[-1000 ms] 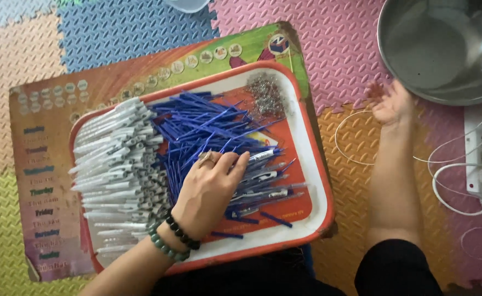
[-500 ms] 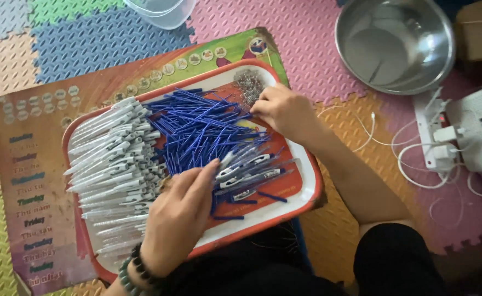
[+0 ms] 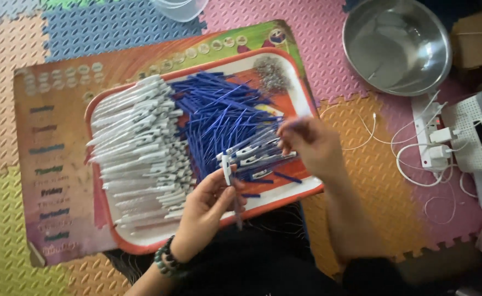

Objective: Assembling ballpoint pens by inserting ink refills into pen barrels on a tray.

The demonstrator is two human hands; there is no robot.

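Foam floor mats (image 3: pixel 44 49), interlocking squares in blue, pink, orange and yellow, cover the whole field. On them, in falling order of size:

Printed play board (image 3: pixel 49 164), brown-orange with picture borders, lying flat under the tray and reaching well to the left of both hands.

Red-rimmed tray (image 3: pixel 285 71), white inside, on the board; both hands work over its near right part.

Steel bowl (image 3: pixel 397 46), round, on the floor well beyond the right hand, up and to its right.

White pen barrels (image 3: pixel 137 148), a long stacked row filling the tray's left half, just left of the left hand.

Blue refills (image 3: pixel 219 109), a loose heap in the tray's middle, between the two hands and beyond them.

White power strip (image 3: pixel 432 142) with plugs and thin white cables, on the floor right of the right hand, apart from it.

Left hand (image 3: pixel 211 205), bead bracelet at the wrist; grip closed around one white pen (image 3: pixel 228 167), held upright-tilted above the tray's near edge, its tip rising just above the fingers.

Right hand (image 3: pixel 312 145), blurred; fingers curled over the tray's right edge, just right of the held pen. Whether this grip encloses anything cannot be told.

Small metal springs (image 3: pixel 271 74), a grey pile in the tray's far right corner, beyond the right hand.
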